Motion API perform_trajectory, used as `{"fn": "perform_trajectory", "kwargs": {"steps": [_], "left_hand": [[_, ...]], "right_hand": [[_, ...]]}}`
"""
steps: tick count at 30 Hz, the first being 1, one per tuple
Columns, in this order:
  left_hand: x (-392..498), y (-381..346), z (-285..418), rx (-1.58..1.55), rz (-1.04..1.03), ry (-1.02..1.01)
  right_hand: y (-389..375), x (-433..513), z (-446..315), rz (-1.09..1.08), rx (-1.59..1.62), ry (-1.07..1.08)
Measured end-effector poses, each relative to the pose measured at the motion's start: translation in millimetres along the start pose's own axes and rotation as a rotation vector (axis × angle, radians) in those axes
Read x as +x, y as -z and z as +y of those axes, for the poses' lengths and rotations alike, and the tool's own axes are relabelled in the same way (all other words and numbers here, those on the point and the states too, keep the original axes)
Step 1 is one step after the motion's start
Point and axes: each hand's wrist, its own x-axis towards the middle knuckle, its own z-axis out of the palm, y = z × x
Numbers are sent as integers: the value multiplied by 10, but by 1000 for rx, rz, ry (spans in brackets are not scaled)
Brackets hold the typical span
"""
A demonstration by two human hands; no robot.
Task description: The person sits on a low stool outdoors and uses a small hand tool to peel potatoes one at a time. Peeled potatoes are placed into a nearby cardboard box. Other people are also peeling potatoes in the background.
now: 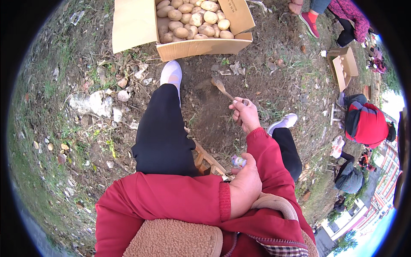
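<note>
My right hand [245,114] grips the handle of a small soil-coated hand tool [219,85], perhaps a trowel or scoop. Its flat end points away from me over bare, loosened soil [208,106] between my feet. Nearer my body, my left hand [247,181] has its fingers closed around a small white and purple printed item [238,161]; most of it is hidden, so I cannot tell what it is. Beyond my feet stands an open cardboard box [202,49], well filled with potatoes [196,20].
A low wooden stool [208,155] shows between my legs. Pale rubble [93,103] and litter lie to the left, with a few potatoes [50,146] farther out. On the right are a smaller box [341,72] and a seated person in red [367,123]. Another person's hand [294,8] shows top right.
</note>
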Motion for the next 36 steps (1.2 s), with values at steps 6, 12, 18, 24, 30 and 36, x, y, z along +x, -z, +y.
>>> {"fn": "perform_trajectory", "kwargs": {"steps": [6, 12, 18, 24, 30, 36], "left_hand": [[-16, 3, 17, -14, 21, 31], [-36, -26, 47, 15, 48, 75], [-46, 13, 0, 1, 20, 53], [-88, 22, -46, -11, 12, 60], [-114, 4, -79, -13, 21, 63], [-136, 2, -88, -26, 33, 79]], "right_hand": [[-52, -173, 164, -29, 31, -85], [36, -171, 139, 18, 46, -43], [-10, -124, 132, 9, -43, -54], [-212, -64, 37, -29, -98, -37], [-311, 144, -196, -33, -105, 29], [-334, 320, -289, 3, -23, 16]]}}
